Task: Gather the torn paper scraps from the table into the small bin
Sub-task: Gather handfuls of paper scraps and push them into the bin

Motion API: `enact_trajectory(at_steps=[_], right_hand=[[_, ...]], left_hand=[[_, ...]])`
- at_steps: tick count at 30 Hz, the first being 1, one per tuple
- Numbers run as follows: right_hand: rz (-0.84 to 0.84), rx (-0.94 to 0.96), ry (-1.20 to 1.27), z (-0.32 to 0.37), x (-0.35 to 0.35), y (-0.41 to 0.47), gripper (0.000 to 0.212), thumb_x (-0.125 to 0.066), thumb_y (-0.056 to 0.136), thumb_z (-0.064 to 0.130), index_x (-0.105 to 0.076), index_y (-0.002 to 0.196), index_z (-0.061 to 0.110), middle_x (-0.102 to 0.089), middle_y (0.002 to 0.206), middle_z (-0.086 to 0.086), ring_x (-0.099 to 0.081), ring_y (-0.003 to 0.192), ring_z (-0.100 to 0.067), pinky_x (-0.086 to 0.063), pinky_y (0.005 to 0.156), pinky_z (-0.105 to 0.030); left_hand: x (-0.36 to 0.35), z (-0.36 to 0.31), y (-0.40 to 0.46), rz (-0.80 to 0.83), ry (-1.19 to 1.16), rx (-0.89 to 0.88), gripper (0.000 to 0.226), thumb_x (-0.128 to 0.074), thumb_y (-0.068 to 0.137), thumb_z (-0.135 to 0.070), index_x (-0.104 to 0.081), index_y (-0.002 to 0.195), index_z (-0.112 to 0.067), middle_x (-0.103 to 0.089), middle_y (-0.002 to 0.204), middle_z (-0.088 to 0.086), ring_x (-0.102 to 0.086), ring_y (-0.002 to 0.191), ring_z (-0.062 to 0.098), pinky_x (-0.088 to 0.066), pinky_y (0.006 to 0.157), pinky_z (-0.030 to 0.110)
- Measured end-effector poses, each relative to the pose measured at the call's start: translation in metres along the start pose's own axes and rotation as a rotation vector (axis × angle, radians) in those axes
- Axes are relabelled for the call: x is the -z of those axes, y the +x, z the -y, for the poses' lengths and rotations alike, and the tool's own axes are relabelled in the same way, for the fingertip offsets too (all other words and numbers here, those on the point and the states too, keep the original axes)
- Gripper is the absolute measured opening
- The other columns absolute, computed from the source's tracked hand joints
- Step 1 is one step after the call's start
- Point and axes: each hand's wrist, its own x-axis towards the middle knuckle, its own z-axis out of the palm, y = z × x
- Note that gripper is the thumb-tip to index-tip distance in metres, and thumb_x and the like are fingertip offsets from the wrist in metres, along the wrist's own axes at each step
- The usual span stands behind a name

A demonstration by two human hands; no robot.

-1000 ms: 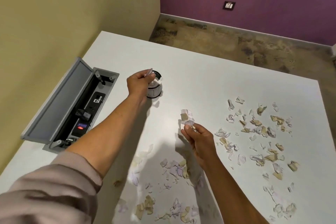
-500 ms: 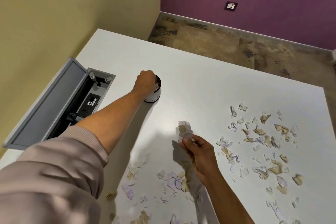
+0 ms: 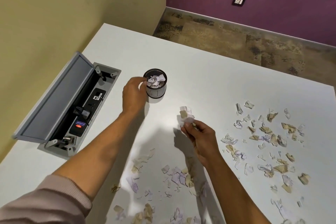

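One small bin [image 3: 155,84] is seen on the surface [image 3: 209,82], and two hands are counted: a left hand [image 3: 133,94] beside the bin and a right hand [image 3: 200,137] in which one bunch of scraps [image 3: 185,116] is pinched. Loose torn scraps are found in two spreads, one to the right [image 3: 269,138] and one along the near edge [image 3: 174,176], several dozen pieces in all, though an exact count cannot be made because many are small and overlapping. One open cable box [image 3: 72,107] is set into the surface, and one wall socket [image 3: 238,1] is seen.
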Motion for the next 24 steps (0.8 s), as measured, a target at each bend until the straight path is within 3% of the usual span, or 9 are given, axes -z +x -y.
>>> enact_trajectory(at_steps=[3,7,9,14,17,21,24], right_hand=[[0.021,-0.001,-0.027,0.004,-0.010,0.009,0.008,-0.076,0.078,0.006,-0.079,0.082,0.013,-0.074,0.084,-0.007,-0.070,0.083,-0.022,-0.057,0.077,-0.025],[-0.007,0.045,-0.102,0.014,-0.028,0.022,0.010,-0.073,0.081,0.001,-0.077,0.084,0.009,-0.073,0.077,-0.006,-0.071,0.072,-0.017,-0.057,0.069,-0.021],[-0.029,0.080,-0.157,0.022,-0.038,0.033,0.009,-0.074,0.081,0.000,-0.075,0.089,0.006,-0.074,0.074,-0.002,-0.072,0.069,-0.015,-0.056,0.063,-0.020],[-0.051,0.114,-0.325,0.036,-0.067,0.065,0.018,-0.077,0.078,0.005,-0.073,0.095,0.003,-0.074,0.077,-0.006,-0.074,0.072,-0.019,-0.058,0.070,-0.031],[-0.047,0.161,-0.453,0.046,-0.081,0.082,0.009,-0.078,0.077,0.008,-0.075,0.085,0.010,-0.073,0.074,-0.004,-0.074,0.072,-0.020,-0.060,0.079,-0.039],[-0.058,0.313,-0.839,0.065,-0.105,0.102,0.009,-0.073,0.078,0.009,-0.075,0.076,0.018,-0.074,0.078,-0.006,-0.072,0.078,-0.022,-0.057,0.074,-0.032],[-0.012,0.444,-1.186,0.070,-0.127,0.114,0.021,-0.058,0.081,0.004,-0.075,0.082,0.016,-0.071,0.088,-0.013,-0.060,0.081,-0.026,-0.041,0.066,-0.025]], left_hand=[[-0.008,0.039,-0.046,0.066,0.036,0.055,0.025,-0.050,0.099,-0.016,-0.067,0.115,-0.006,-0.065,0.121,0.010,-0.057,0.116,0.028,-0.043,0.099,0.033],[-0.026,0.087,-0.102,0.353,0.287,-0.144,0.037,-0.041,0.104,-0.021,-0.056,0.135,-0.011,-0.050,0.145,0.008,-0.037,0.141,0.027,-0.024,0.119,0.040],[-0.034,0.097,-0.118,0.415,0.385,-0.217,0.040,-0.036,0.105,-0.025,-0.049,0.141,-0.014,-0.041,0.153,0.004,-0.027,0.146,0.026,-0.015,0.122,0.041],[-0.042,0.113,-0.131,0.379,0.488,-0.287,0.046,-0.032,0.104,-0.033,-0.041,0.146,-0.016,-0.036,0.156,0.003,-0.026,0.146,0.027,-0.018,0.121,0.048],[-0.045,0.116,-0.130,0.399,0.515,-0.303,0.049,-0.028,0.105,-0.035,-0.036,0.149,-0.015,-0.033,0.157,0.004,-0.023,0.148,0.027,-0.017,0.121,0.049],[-0.048,0.121,-0.132,0.384,0.523,-0.322,0.050,-0.025,0.105,-0.035,-0.034,0.149,-0.015,-0.032,0.158,0.004,-0.021,0.149,0.026,-0.016,0.121,0.048],[-0.050,0.122,-0.132,0.370,0.517,-0.323,0.050,-0.028,0.104,-0.033,-0.035,0.150,-0.015,-0.031,0.158,0.004,-0.019,0.150,0.025,-0.016,0.121,0.048]])
